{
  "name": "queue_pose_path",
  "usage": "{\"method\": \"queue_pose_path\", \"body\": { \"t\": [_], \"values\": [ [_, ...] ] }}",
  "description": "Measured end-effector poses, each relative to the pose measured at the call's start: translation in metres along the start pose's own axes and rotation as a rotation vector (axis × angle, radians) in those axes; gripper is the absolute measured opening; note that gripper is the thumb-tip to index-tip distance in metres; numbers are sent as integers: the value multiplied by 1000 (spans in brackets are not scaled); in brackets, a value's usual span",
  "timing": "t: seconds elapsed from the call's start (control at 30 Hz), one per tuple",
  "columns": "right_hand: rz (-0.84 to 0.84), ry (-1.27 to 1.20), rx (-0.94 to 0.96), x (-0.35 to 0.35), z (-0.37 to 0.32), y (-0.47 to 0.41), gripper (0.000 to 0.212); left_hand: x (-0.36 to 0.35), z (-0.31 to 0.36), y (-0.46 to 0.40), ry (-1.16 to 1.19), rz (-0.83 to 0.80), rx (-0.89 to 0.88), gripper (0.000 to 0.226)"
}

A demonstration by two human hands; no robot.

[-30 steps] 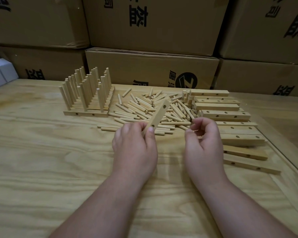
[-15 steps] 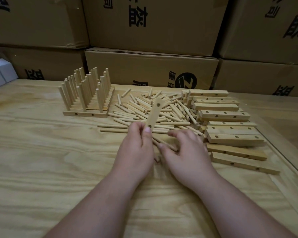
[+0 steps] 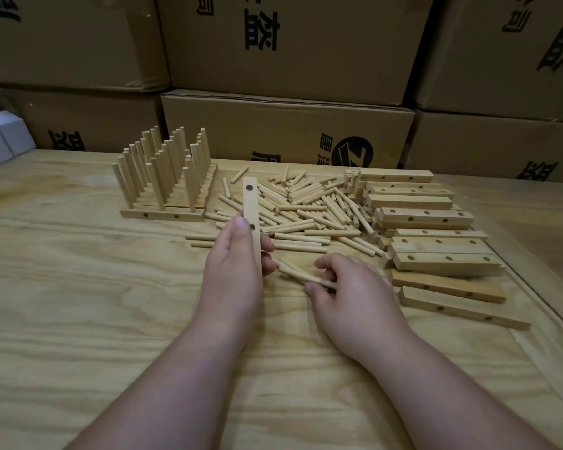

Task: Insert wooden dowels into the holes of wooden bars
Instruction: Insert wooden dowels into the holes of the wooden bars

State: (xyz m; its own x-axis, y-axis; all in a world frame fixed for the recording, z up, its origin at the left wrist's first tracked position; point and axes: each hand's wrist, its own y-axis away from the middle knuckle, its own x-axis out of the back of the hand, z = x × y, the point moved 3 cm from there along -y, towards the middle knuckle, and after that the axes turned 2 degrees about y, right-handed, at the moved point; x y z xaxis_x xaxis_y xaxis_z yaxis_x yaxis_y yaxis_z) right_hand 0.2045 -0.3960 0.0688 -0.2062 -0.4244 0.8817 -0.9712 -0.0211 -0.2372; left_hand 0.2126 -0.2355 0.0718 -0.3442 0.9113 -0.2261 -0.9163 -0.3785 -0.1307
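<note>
My left hand (image 3: 234,271) grips a wooden bar (image 3: 251,209) and holds it nearly upright above the table, two of its holes facing me. Just to its right my right hand (image 3: 348,287) pinches a couple of dowels (image 3: 294,272) that lie low over the table, their far ends pointing toward the bar's lower end. A loose pile of dowels (image 3: 306,209) is spread behind both hands. Bars without dowels (image 3: 429,219) are stacked at the right. Finished bars with upright dowels (image 3: 166,177) stand at the back left.
Stacked cardboard boxes (image 3: 286,131) wall off the table's far side. A small white box (image 3: 4,141) sits at the far left. The plywood table (image 3: 78,319) has a raised strip (image 3: 540,306) running along its right side.
My right hand came down from beside the bar stack and picked dowels up near the table. My left hand turned the bar from a rightward lean to nearly upright.
</note>
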Motion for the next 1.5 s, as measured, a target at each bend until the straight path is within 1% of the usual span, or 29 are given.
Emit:
{"method": "queue_pose_path", "body": {
  "t": [0.03,0.07,0.13,0.17,0.2,0.27,0.3,0.33,0.37,0.43,0.47,0.5,0.6,0.67,0.7,0.8,0.83,0.9,1.0,1.1,1.23,1.33,1.5],
  "values": [
    [-15,25,-6,0,0,0,32,0,0,1,11,6,-1,35],
    [-23,44,-9,0,0,0,34,0,0,1,55,4,6,32],
    [-22,55,-12,-1,0,1,31,-4,0,1,224,-25,71,21],
    [-13,53,-18,0,0,2,28,-7,0,0,310,-42,117,20],
    [-5,51,-27,0,1,2,26,-9,0,0,363,-50,150,23],
    [9,43,-48,1,2,2,23,-10,-1,-2,420,-49,177,29],
    [19,34,-55,2,2,2,22,-10,-1,-2,439,-52,181,27],
    [31,26,-60,2,2,2,21,-10,0,-2,454,-59,190,21],
    [45,18,-63,2,3,2,19,-10,0,-1,456,-62,210,16],
    [70,5,-71,3,4,1,18,-10,-2,-1,411,-69,255,33],
    [81,-5,-78,3,4,0,17,-10,-3,-1,392,-77,263,36],
    [92,-23,-86,3,5,0,17,-11,-3,-1,387,-87,268,33],
    [132,-126,-130,4,7,-2,18,-13,0,2,395,-143,263,14],
    [165,-212,-154,4,10,-3,19,-13,-1,2,388,-153,276,11],
    [181,-257,-159,4,11,-4,19,-13,-1,2,380,-154,280,13],
    [240,-443,-156,8,12,-4,16,-14,-2,2,338,-149,275,30],
    [259,-497,-142,9,12,-4,15,-15,-2,2,327,-148,276,33],
    [279,-560,-114,12,10,-3,13,-15,-3,2,327,-154,279,29],
    [285,-593,-67,14,6,-2,17,-14,-5,2,311,-185,272,23],
    [290,-612,-34,15,5,-1,18,-13,-6,2,284,-205,262,27],
    [288,-688,-7,14,5,0,14,-13,-4,2,291,-188,236,16],
    [272,-718,23,13,4,1,9,-13,0,4,296,-178,228,16],
    [282,-771,15,13,4,1,12,-14,2,4,286,-147,228,22]
  ]
}}
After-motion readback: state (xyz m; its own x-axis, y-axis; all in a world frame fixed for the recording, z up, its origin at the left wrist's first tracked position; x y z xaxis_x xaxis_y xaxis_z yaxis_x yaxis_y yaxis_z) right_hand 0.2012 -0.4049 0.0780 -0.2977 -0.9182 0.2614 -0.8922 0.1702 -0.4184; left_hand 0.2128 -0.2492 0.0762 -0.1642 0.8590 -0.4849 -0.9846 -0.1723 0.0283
